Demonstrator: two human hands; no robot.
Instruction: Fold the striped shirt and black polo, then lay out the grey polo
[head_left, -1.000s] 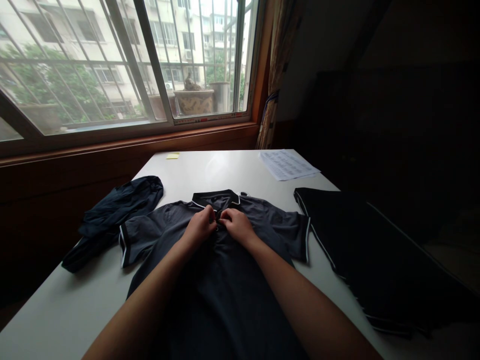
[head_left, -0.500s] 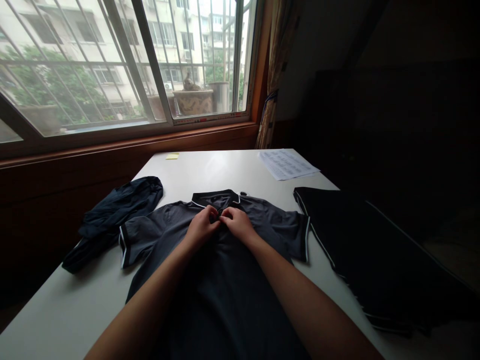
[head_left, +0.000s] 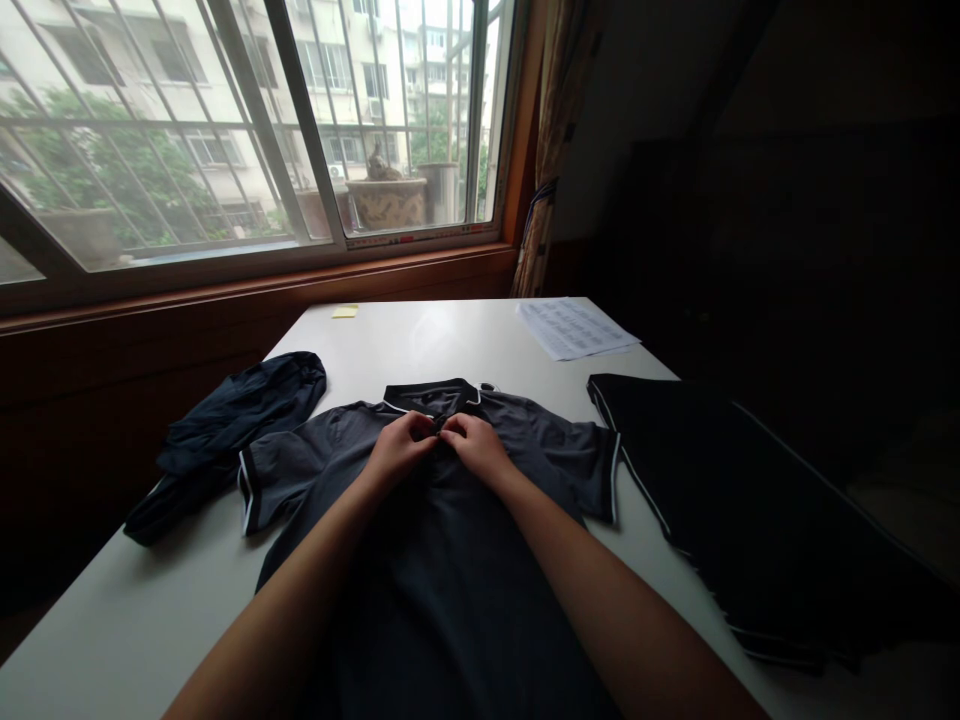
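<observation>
A dark grey short-sleeved polo shirt (head_left: 450,560) lies spread out face up, its black collar (head_left: 409,398) edged with a white line and pointing away from me. My left hand (head_left: 401,445) pinches the front placket just below the collar, thumb and fingers together. Facing it, my right hand (head_left: 474,447) grips the other side of the placket, its fingertips almost touching those of the left. Whatever button lies between the fingertips is too small and covered to make out. Both forearms rest over the shirt's body.
On the white table (head_left: 442,335), a crumpled dark blue garment (head_left: 244,415) lies at left and a folded black garment with white piping (head_left: 750,500) at right. Printed papers (head_left: 577,328) and a yellow sticky note (head_left: 345,312) lie near the far edge, below a barred window (head_left: 322,130).
My left hand has shifted very slightly left and its fingers have moved a little at the placket. The right hand stays nearly still; the shirt lies as before.
</observation>
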